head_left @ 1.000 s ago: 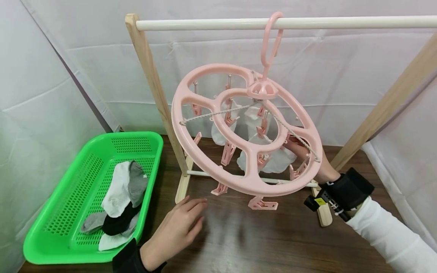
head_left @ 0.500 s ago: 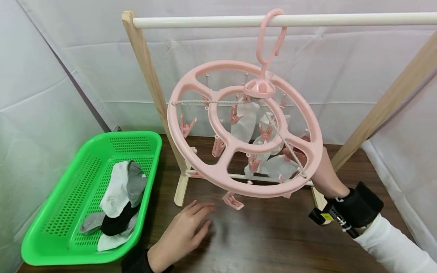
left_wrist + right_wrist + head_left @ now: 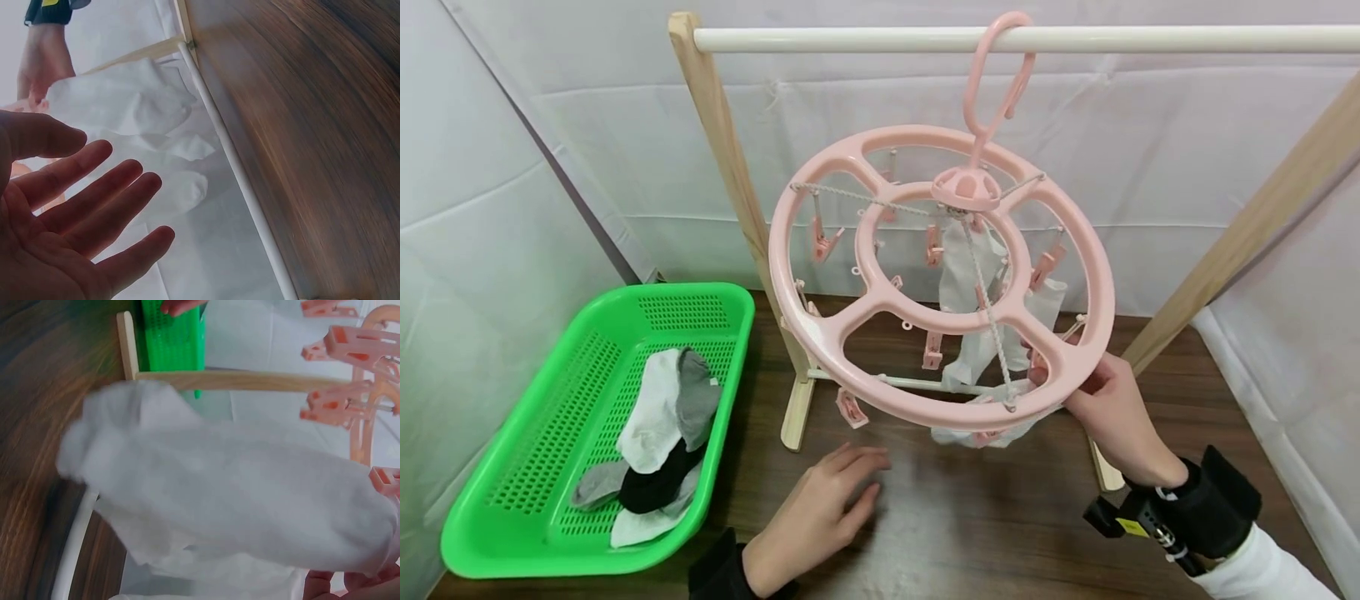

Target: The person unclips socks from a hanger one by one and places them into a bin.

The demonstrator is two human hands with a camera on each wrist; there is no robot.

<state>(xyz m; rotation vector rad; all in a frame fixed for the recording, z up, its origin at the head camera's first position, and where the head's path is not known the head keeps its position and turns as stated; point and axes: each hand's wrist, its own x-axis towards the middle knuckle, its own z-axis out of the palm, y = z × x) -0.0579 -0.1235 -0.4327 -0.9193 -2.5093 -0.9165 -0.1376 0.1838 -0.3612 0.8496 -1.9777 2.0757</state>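
A round pink clip hanger (image 3: 891, 304) hangs tilted by its hook from a white rail. Several pink clothes pegs (image 3: 932, 350) dangle beneath it, and white socks (image 3: 962, 271) hang from some. At the hanger's right side, my right hand (image 3: 1120, 417) pinches a peg (image 3: 1039, 360) under the rim; the rim partly hides its fingers. In the right wrist view, a white sock (image 3: 250, 494) fills the middle, its end close to my fingertips (image 3: 319, 584). My left hand (image 3: 823, 512) hovers low in front of the hanger, fingers extended and holding nothing.
A green basket (image 3: 497, 542) on the left contains a white-and-grey sock bundle (image 3: 662, 408) and a black sock (image 3: 658, 483). Wooden legs (image 3: 722, 158) support the white rail (image 3: 850, 39). A lower white bar (image 3: 910, 383) crosses above the dark wood surface (image 3: 940, 533).
The hanger has turned clockwise, seen from above, carrying its cords, pegs and socks round. My right hand has come nearer at its right rim. The left hand has drifted slightly right.
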